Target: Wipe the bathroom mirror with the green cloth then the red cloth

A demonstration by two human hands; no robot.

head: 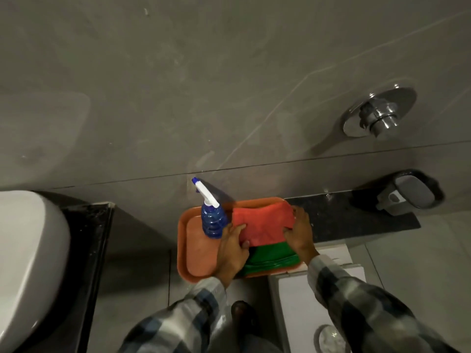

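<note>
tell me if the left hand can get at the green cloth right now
Probably not cleanly: the red cloth lies over most of the green cloth, and the left hand is gripping the red one. Only the green's near part shows.

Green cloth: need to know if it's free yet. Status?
Left hand and right hand both on red cloth. Green cloth underneath on orange tray, not free. Spray bottle beside.

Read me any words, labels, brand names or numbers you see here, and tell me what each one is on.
None can be read.
Spray bottle: no label visible.
Orange tray, red cloth, green cloth: plain.
Wall dispenser: no lettering legible.
</note>
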